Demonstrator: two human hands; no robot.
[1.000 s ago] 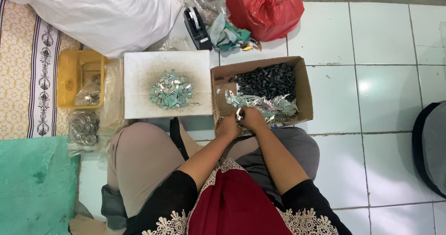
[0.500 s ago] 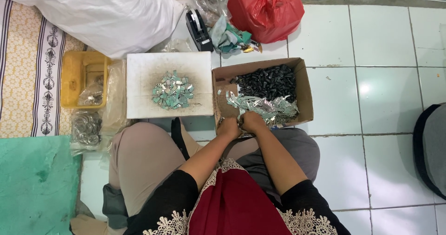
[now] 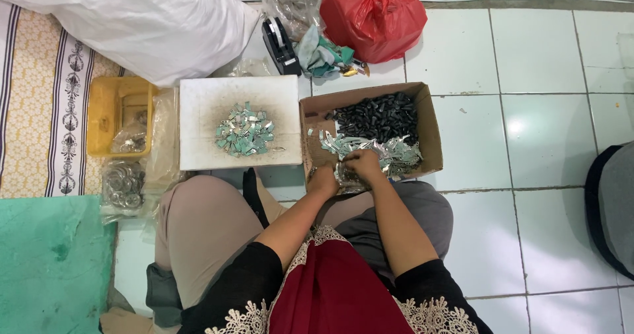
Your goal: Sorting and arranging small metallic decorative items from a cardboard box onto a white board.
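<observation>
A cardboard box (image 3: 429, 129) on the tiled floor holds a heap of small black parts (image 3: 376, 117) at the back and shiny silver metal strips (image 3: 396, 154) at the front. My left hand (image 3: 324, 179) and my right hand (image 3: 362, 164) meet at the box's near edge, both closed on a bunch of the silver strips. To the left lies a white board (image 3: 198, 109) with a pile of small greenish-silver pieces (image 3: 246, 130) on it.
A yellow plastic tray (image 3: 99, 116) and a clear bag of metal rings (image 3: 123, 185) lie left of the board. Behind are a big white sack (image 3: 145, 17), a red plastic bag (image 3: 373, 13), a black tape dispenser (image 3: 279, 43) and a green mat (image 3: 46, 261).
My hands stay at the box's near edge and shift only slightly while working the strips. The view has drifted a little.
</observation>
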